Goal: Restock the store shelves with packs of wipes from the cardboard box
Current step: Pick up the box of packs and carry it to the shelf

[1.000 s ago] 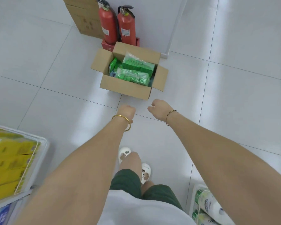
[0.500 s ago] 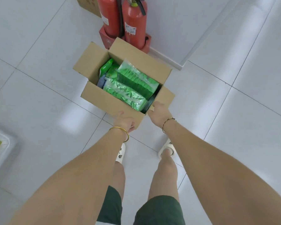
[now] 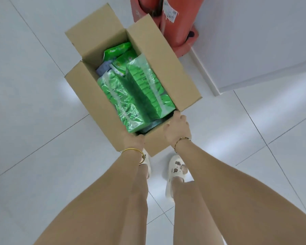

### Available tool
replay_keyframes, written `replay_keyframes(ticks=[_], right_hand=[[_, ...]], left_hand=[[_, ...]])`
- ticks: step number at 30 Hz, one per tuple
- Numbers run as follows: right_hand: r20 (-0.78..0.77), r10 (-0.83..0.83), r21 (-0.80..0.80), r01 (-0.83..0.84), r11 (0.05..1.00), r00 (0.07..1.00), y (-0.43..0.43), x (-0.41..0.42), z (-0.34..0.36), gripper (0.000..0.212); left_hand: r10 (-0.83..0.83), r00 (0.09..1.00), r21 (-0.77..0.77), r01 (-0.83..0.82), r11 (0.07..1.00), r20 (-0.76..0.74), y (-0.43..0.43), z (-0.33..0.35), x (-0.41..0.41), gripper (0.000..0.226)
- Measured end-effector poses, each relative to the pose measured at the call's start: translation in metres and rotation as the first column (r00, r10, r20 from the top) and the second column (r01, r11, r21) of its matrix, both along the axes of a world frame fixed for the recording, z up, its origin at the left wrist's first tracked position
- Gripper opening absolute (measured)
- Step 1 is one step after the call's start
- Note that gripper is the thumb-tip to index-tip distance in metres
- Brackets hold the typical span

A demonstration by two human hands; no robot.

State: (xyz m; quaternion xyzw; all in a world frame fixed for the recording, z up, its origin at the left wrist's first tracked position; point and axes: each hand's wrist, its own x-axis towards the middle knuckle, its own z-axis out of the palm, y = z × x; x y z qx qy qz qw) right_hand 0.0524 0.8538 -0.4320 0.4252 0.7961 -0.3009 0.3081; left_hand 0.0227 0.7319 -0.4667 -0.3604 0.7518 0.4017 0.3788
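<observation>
Both hands have closed the gap. A second ago they hung in the air short of the cardboard box (image 3: 85, 85); half a second ago they were just reaching its near wall. Now both are on its near end.

My right hand (image 3: 177, 129) sits at the near right corner, fingers curled over the rim beside the short flap, gripping the cardboard. My left hand (image 3: 133, 140) rests on the near wall's top edge. Only its back shows and the fingers are hidden beyond it, so I cannot tell whether it grips.

The head view has also come in, almost straight down into the box. The shelf seen earlier is out of frame.

The box stands on the tiled floor (image 3: 42, 138), flaps open, with fire extinguishers (image 3: 168, 16) beyond its far right corner. The packs of wipes (image 3: 131, 96), green in clear wrap, are all inside it and none is in hand.

Judgement: no restocking yet. This looks like taking hold of the box to shift it, not picking a pack.
</observation>
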Motion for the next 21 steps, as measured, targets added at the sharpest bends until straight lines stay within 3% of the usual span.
replay_keyframes(ticks=[4, 10, 16, 21], right_hand=[[0.010, 0.106, 0.068, -0.106, 0.992, 0.994, 0.017, -0.012, -0.037, 0.055], [0.047, 0.229, 0.231, -0.234, 0.945, 0.972, 0.047, -0.012, -0.110, 0.065], [0.032, 0.343, 0.240, -0.340, 0.909, 0.939, 0.070, -0.016, -0.158, 0.081], [0.007, 0.332, 0.266, -0.322, 0.909, 0.943, 0.071, -0.019, -0.177, 0.077]], left_hand=[[0.074, 0.996, -0.102, -0.080, 0.992, -0.054, 0.016, -0.019, 0.009, 0.082], [0.167, 0.976, -0.409, -0.209, 0.888, -0.136, 0.026, -0.069, 0.020, 0.081], [0.066, 0.967, -0.444, -0.174, 0.879, -0.248, 0.010, -0.120, 0.032, 0.085], [-0.014, 0.947, -0.414, -0.128, 0.901, -0.322, -0.004, -0.148, 0.037, 0.076]])
